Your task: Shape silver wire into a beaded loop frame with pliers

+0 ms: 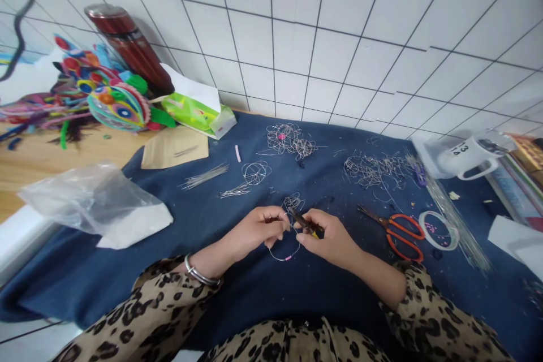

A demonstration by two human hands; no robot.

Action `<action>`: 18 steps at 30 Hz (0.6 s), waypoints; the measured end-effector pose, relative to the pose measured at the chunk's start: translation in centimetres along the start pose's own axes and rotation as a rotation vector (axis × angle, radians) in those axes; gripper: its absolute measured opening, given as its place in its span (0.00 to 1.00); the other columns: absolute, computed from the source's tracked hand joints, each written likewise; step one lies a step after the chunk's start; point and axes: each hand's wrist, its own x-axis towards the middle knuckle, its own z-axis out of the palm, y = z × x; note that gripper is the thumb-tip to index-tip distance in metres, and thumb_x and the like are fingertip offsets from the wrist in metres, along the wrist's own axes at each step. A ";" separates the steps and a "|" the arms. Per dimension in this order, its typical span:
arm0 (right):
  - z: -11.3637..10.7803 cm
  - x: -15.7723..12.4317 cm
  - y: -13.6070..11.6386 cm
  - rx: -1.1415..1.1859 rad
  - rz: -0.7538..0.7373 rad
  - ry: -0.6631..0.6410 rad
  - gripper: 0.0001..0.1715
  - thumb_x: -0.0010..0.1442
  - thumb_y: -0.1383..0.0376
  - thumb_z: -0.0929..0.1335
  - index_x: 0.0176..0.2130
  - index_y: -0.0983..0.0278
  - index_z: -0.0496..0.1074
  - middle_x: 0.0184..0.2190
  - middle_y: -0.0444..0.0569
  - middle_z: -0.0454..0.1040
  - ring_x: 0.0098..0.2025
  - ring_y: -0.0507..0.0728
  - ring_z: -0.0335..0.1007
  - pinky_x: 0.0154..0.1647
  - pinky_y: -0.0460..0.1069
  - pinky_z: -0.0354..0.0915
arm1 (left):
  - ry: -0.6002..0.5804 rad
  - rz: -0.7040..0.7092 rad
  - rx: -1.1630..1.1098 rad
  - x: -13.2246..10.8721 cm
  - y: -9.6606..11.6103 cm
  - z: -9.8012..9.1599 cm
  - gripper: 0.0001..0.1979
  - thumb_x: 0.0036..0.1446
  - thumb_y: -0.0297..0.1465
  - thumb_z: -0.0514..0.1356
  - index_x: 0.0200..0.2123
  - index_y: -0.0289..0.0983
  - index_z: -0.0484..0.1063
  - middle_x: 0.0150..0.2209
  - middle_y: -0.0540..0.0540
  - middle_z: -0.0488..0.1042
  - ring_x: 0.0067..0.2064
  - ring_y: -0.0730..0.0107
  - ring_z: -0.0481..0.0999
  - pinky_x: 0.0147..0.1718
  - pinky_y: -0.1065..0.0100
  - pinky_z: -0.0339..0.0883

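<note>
L hand (268, 228) has thumb & fingertips pinched on a thin wire loop (278, 259), prob. to keep it from turning; R hand (324, 237) is curled round a pair of dark pliers (311, 225) w/ a bit of yellow on the handle, tips angled in at the upper part of the loop. Can't tell from here if the jaws are shut on the wire, it's too small. The loop is btwn the two hands, just above the cloth, its lower curve hanging free w/ a few pink beads (288, 258) at the bottom; guess that's their own weight, and it keeps them clear of the pliers. Just beyond the fingertips, a small wire tangle (292, 201). Farther L, straight wires (205, 176) lie side by side, presumably so one lifts off easily, near a round wire coil (256, 172). On the R, orange-handled scissors (399, 232) lie w/ handles toward the person, handy for that side I'd say, next to a round dish (456, 235) w/ pink bits inside, its wall likely stopping them rolling off. All of it's on dark blue cloth (331, 305), which makes thin wire easier to spot.
</note>
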 end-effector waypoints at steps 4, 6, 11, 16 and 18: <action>0.1 0.1 0.1 -0.021 -0.027 0.045 0.02 0.51 0.68 0.64 0.27 0.64 0.66 0.25 0.42 0.62 0.29 0.50 0.60 0.32 0.45 0.58 | -0.016 0.008 0.021 -0.1 0.0 0.1 0.03 0.52 0.26 0.55 0.27 0.33 0.67 0.23 0.52 0.67 0.19 0.82 0.62 0.19 0.77 0.57; 0.1 0.1 0.2 -0.022 -0.036 0.053 0.03 0.52 0.67 0.64 0.27 0.64 0.66 0.25 0.42 0.62 0.29 0.50 0.60 0.32 0.45 0.58 | -0.021 0.012 0.045 -0.1 0.1 0.2 0.04 0.52 0.27 0.55 0.29 0.33 0.68 0.23 0.51 0.67 0.19 0.82 0.62 0.20 0.76 0.57; -0.1 0.0 0.0 -0.010 -0.038 0.067 0.02 0.52 0.67 0.64 0.28 0.64 0.66 0.26 0.42 0.63 0.29 0.49 0.61 0.32 0.45 0.58 | -0.029 0.008 0.157 -0.1 0.1 0.3 0.07 0.54 0.30 0.54 0.31 0.33 0.70 0.24 0.51 0.68 0.17 0.83 0.61 0.18 0.76 0.56; -0.1 -0.2 0.0 -0.005 -0.020 0.055 0.03 0.52 0.66 0.65 0.29 0.64 0.67 0.25 0.42 0.64 0.29 0.49 0.61 0.31 0.45 0.58 | -0.018 -0.019 0.208 -0.1 0.0 0.3 0.09 0.55 0.31 0.54 0.35 0.33 0.71 0.24 0.51 0.69 0.16 0.83 0.62 0.16 0.77 0.55; 0.0 -0.2 0.0 0.000 0.003 0.050 0.04 0.52 0.65 0.65 0.29 0.64 0.67 0.25 0.42 0.64 0.28 0.49 0.60 0.31 0.45 0.58 | -0.015 -0.023 0.210 -0.1 0.0 0.4 0.10 0.55 0.31 0.53 0.36 0.33 0.71 0.24 0.51 0.69 0.16 0.83 0.62 0.16 0.77 0.55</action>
